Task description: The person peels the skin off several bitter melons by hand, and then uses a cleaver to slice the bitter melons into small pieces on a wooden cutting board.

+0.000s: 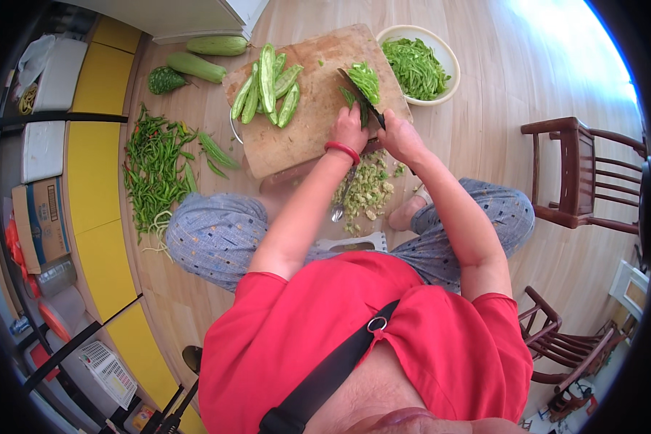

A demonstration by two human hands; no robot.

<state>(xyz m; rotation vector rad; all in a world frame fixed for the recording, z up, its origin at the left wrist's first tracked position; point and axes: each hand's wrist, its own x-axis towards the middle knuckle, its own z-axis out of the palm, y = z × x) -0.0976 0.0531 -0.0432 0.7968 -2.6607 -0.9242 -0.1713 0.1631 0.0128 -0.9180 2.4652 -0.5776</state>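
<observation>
My right hand [401,139] is closed around the handle of a kitchen knife [363,96], its dark blade slanting across the right part of a wooden cutting board [296,141]. Close beside the blade, my left hand [349,132] has its fingers bent down onto a dark green gourd piece [364,116], which looks like bitter melon and is partly hidden by the hand. Thin green slices [364,81] lie heaped against the blade's far side. Several hollowed, pale green gourd halves [267,79] rest on the board's left part. A red bangle circles my left wrist.
A cream bowl [452,64] of green shreds stands right of the board. Scraped pith and seeds [372,184] lie below it. Green chillies [155,170] are heaped on the floor at left, with whole gourds [195,67] beyond. Yellow cabinets [94,173] line the left; wooden chairs [575,173] stand right.
</observation>
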